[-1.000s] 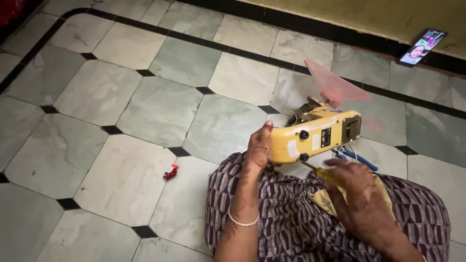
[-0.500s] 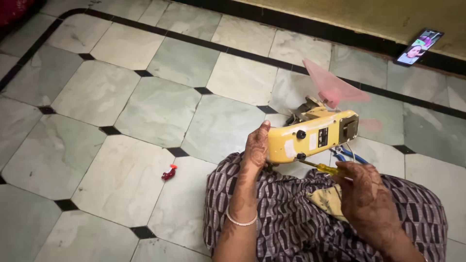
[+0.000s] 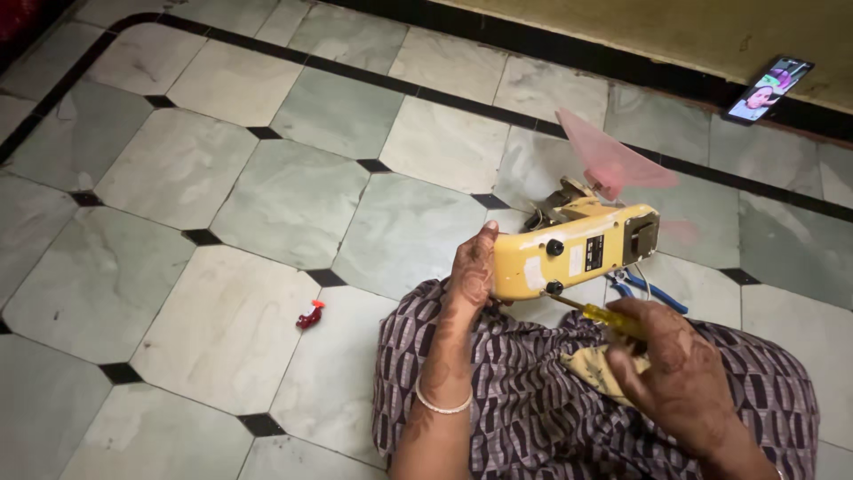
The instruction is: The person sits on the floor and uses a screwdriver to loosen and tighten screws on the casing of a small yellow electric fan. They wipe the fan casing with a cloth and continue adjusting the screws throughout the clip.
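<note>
So from my feed: left hand [image 3: 471,267] is wrapped around the left end of a yellow handheld fan body [image 3: 573,253], thumb up on the near face, holding it up off the lap. Right hand [image 3: 680,378] is closed on a yellow-handled screwdriver [image 3: 613,318], the shaft pointing up and left so the tip sits right at the lower knob or screw on the casing's near face. Can't tell if the tip is actually seated in it or just touching beside it.

The relation that matters: the casing's long axis runs left to right, tilted slightly up toward the right, and it sits just above and to the left of the right hand. Left hand is the one in contact with it; the right only reaches it through the tool.

Further out, a translucent pink blade [image 3: 609,164] sticks up past the far end of the casing. Blue-handled pliers [image 3: 649,289] lie on the floor just under it. Small red piece [image 3: 310,315] lies on the green tiled floor [image 3: 222,187] well off to the left, and a phone [image 3: 767,89] leans against the far wall.
</note>
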